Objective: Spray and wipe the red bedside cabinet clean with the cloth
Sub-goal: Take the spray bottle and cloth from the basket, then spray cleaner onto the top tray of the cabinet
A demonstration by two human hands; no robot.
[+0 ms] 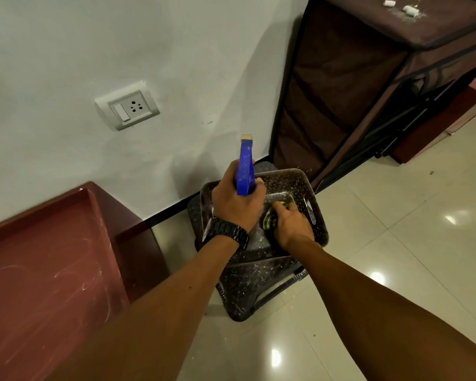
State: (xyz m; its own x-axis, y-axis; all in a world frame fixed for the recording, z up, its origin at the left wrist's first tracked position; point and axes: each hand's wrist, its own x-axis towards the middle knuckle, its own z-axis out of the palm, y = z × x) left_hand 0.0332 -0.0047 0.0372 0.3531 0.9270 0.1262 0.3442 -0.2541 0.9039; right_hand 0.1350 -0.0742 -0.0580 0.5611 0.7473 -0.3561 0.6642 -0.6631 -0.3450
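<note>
The red bedside cabinet (pixel 47 259) stands at the lower left against the wall, its top streaked with pale smears. My left hand (pixel 235 204), with a black watch on the wrist, grips a blue spray bottle (pixel 245 167) by its head, nozzle pointing towards the wall. To the right, my right hand (pixel 291 225) reaches into a dark speckled basket (pixel 318 204) and closes on a green striped cloth (pixel 271 220) that lies inside it. The bottle's body is hidden under my left hand.
The basket rests on a dark speckled plastic stool (pixel 256 284) by the wall. A brown fabric wardrobe (pixel 368 78) stands at the upper right with white bits on top. A wall socket (pixel 128 107) is above the cabinet. Glossy floor tiles (pixel 396 243) spread to the right.
</note>
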